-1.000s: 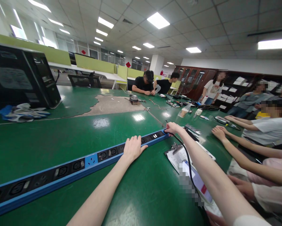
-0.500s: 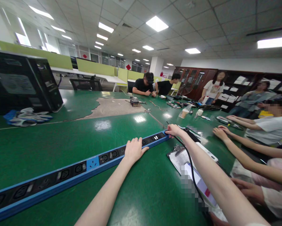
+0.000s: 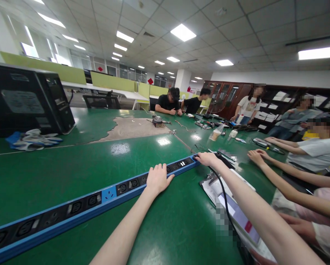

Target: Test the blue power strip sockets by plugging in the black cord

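Note:
A long blue power strip (image 3: 79, 204) with black sockets lies diagonally across the green table (image 3: 71, 165). My left hand (image 3: 158, 178) rests palm down on its middle, fingers spread over the sockets. My right hand (image 3: 207, 159) grips the strip's far right end, where a black cable (image 3: 222, 193) leaves it and runs back along my forearm.
A black computer case (image 3: 27, 99) and work gloves (image 3: 34, 139) sit at the far left. A clipboard with papers (image 3: 236, 209) lies under my right arm. Other people's arms (image 3: 280, 176) rest on the table at the right; more people sit at the far end.
The view has shifted slightly. Both hands stay on the power strip, which sits a little lower in the picture.

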A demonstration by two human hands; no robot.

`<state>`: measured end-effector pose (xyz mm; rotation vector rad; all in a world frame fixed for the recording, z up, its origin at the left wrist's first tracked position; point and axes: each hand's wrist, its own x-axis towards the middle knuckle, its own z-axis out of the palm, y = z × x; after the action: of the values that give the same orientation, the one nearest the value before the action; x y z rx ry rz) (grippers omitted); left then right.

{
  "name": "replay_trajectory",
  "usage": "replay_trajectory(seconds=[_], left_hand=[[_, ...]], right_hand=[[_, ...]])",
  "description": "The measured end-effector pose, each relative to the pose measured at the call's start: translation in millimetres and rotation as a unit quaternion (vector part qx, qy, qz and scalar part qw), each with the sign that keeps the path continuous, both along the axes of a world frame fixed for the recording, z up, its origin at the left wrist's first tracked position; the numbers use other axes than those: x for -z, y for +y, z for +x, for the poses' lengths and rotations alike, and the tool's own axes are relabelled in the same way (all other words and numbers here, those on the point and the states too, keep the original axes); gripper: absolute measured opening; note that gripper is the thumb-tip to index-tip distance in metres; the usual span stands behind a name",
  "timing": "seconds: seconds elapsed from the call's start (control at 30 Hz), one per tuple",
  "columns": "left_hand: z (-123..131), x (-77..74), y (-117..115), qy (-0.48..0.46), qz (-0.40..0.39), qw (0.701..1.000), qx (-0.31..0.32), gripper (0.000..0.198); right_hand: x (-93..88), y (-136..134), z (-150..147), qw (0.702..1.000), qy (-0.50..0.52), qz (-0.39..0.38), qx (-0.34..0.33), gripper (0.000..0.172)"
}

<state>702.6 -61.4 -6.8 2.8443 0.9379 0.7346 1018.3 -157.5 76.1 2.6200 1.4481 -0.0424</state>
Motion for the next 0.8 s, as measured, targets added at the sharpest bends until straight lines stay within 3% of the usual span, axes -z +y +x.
replay_trajectory(seconds=[0.23, 0.6, 0.8], left_hand=[[-1, -0.8, 3, 0.005, -0.005, 1.0, 0.007, 0.059], [0, 0.3, 11, 0.009, -0.005, 1.0, 0.026, 0.059], [-3, -0.5, 11, 0.012, 0.0, 0.999, 0.031, 0.059]], right_hand=[[-4.6, 13, 14, 0.995, 0.086, -0.056, -0.022, 0.042], [18.4, -8, 9, 0.987, 0.161, 0.012, -0.018, 0.044], [10.1, 11, 19, 0.977, 0.204, -0.053, 0.04, 0.04]])
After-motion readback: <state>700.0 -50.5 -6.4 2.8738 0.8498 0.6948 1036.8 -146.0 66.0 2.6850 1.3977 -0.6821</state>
